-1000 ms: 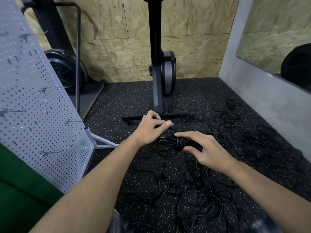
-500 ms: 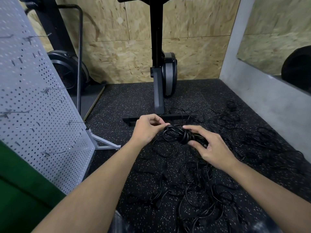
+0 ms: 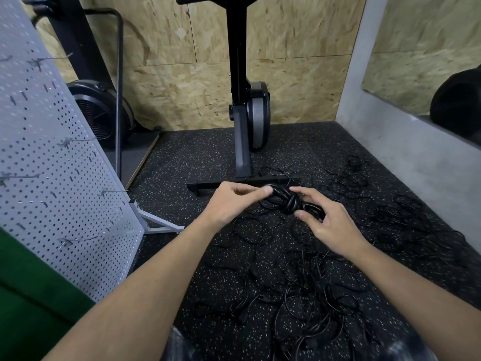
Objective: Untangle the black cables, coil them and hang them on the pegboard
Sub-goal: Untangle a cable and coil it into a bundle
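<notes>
Coiled cable bundle raised; left hand now pinching its loops

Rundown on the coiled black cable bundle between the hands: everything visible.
The coiled black cable bundle is a compact bunch of glossy, rubbery-looking loops, cinched round the middle by further turns. It lies roughly sideways, apparently held clear of the speckled black rubber floor. The left hand pinches its left loops; the right hand holds its right end between thumb and fingers.

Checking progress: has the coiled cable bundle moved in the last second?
Yes. The cable bundle has risen in view, closer to the exercise machine's base bar.
</notes>
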The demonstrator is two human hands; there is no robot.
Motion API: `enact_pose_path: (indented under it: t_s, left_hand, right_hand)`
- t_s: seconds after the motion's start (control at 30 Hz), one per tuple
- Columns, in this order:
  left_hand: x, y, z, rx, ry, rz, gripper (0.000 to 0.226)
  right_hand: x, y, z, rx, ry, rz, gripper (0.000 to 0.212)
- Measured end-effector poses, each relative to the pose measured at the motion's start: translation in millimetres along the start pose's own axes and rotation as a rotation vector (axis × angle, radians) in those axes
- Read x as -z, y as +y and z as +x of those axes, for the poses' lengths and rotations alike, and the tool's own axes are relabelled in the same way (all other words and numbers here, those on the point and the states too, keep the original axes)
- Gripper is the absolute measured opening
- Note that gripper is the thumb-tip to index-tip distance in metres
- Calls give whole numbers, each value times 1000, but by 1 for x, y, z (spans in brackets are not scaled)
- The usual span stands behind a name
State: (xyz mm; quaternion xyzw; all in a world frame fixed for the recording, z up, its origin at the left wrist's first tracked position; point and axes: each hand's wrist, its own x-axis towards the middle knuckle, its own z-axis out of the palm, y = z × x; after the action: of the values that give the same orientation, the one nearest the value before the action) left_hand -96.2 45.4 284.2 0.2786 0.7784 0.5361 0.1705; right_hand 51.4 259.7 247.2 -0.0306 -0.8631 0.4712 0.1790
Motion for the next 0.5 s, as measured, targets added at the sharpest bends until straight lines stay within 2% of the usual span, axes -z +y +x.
enact_pose_path:
  t_s: [0.1,0.3,0.5]
  left_hand:
    - [-6,-2,0,-40,24,55,33]
    - [-18,1,3,-60,197,170,12]
    - [-22,-1,9,-27,237,104,19]
  right_hand:
    - [0,2,3,-36,-30,-20,54]
    - [-3,-1,4,-65,-78,-54,52]
    - [-3,-7,4,-95,-17,-27,50]
